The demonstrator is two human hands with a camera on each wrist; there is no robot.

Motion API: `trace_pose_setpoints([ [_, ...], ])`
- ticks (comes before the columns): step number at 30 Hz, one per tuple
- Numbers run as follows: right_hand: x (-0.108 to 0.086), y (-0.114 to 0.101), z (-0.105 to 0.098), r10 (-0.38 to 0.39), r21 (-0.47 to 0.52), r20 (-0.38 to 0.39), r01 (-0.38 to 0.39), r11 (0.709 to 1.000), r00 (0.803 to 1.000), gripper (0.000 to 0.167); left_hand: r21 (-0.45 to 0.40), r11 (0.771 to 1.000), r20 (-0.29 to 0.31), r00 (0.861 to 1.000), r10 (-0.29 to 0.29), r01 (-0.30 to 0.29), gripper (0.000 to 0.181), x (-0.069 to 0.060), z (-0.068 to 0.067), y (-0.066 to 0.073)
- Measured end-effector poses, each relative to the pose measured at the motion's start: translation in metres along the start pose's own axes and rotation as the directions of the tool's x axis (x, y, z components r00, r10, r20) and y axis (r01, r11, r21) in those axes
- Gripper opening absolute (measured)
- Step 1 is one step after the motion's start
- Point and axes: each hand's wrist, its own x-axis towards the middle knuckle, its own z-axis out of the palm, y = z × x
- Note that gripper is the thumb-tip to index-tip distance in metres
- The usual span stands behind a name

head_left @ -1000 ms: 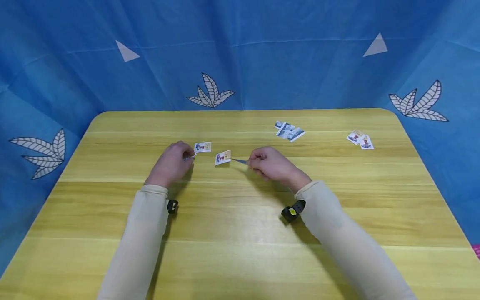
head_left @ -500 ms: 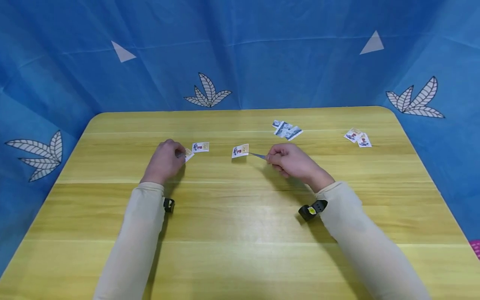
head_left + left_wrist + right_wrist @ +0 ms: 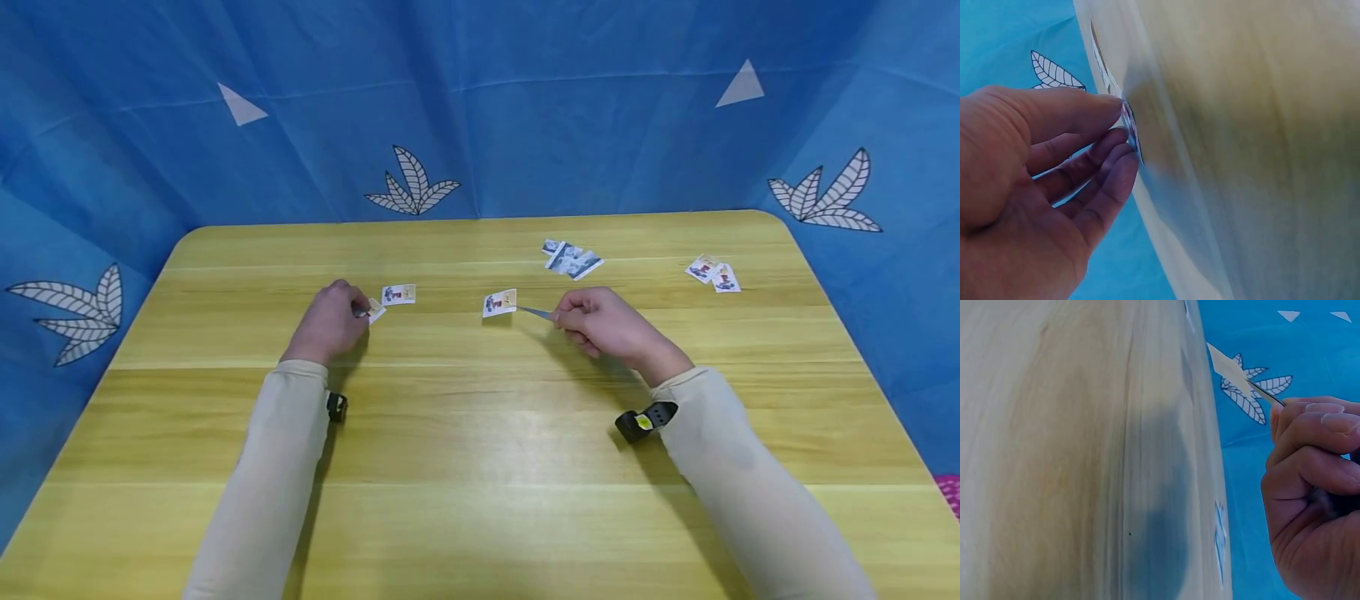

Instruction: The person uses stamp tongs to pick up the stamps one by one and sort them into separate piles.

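In the head view my right hand (image 3: 603,327) grips a thin, grey, pointed tool (image 3: 535,312). At the tool's tip a small printed picture card (image 3: 499,303) hangs above the table, its shadow below it. The right wrist view shows the card's pale side (image 3: 1227,365) and the fingers curled round the tool. My left hand (image 3: 327,322) is at the left of the table, its thumb and fingertips pinching the edge of another picture card (image 3: 1130,125), partly hidden by the fingers. Just beyond lies a similar card (image 3: 398,294), flat on the wood.
Several blue-grey card pieces (image 3: 572,259) lie overlapping near the back edge of the wooden table (image 3: 480,433). Farther right are two picture cards (image 3: 713,272), one overlapping the other. A blue curtain (image 3: 480,108) with leaf prints stands behind the table.
My right hand has moved to the right with the tool and the card at its tip. The left hand has shifted slightly left, and more of the card under its fingers shows.
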Motion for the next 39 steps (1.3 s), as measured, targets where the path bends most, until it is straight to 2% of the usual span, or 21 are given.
trace_pose_setpoints([
  [16, -0.007, 0.005, -0.013, 0.007, 0.000, -0.018, -0.007, 1.000, 1.000, 0.025, 0.016, 0.999, 0.023, 0.999, -0.047, 0.047, 0.021, 0.001, 0.000, 0.008],
  [32, -0.004, 0.010, -0.023, 0.010, -0.013, -0.045, -0.010, 1.000, 0.999, 0.026, -0.007, 0.999, 0.013, 0.999, -0.051, 0.051, 0.020, 0.001, -0.004, 0.004],
  [39, -0.005, 0.014, -0.029, 0.017, -0.018, -0.053, -0.018, 1.000, 0.998, 0.026, -0.016, 0.997, 0.035, 0.997, -0.073, 0.074, 0.020, 0.001, -0.003, 0.007],
])
